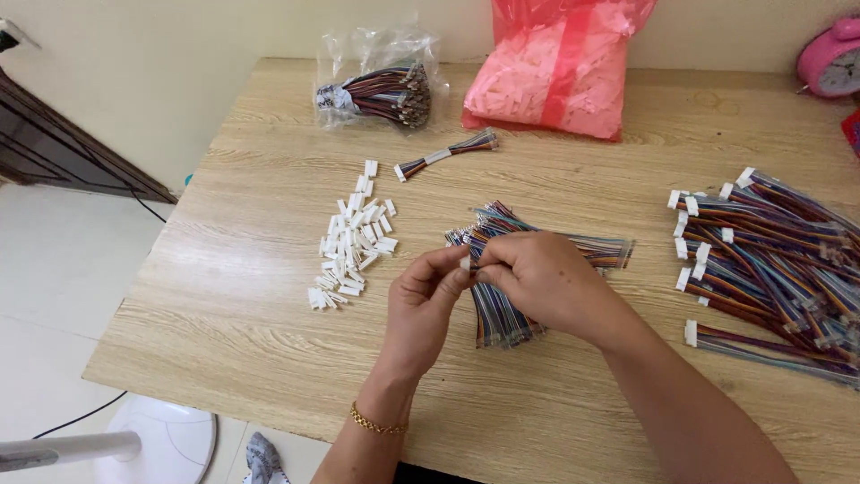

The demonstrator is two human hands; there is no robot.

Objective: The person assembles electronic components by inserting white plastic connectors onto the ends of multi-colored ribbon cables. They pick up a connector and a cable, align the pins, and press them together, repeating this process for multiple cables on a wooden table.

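Small white plastic connector (465,262) is being pinched by left hand (428,300); right hand (537,280) is gripping multicoloured ribbon wires (502,314), risking misaligned pins.

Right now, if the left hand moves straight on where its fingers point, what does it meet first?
Probably the right hand: the left hand points up and right, its fingers already meeting the right hand's at a small white connector. Beyond lies the loose wire pile.

wall (224,54): plain cream, evenly lit | floor (54,269): pale glossy tiles | table (251,296): light wood-grain top, set against the wall | dark wooden furniture (54,143): at left edge | black cable (81,417): trails over floor | white fan base (170,439): below table's near corner
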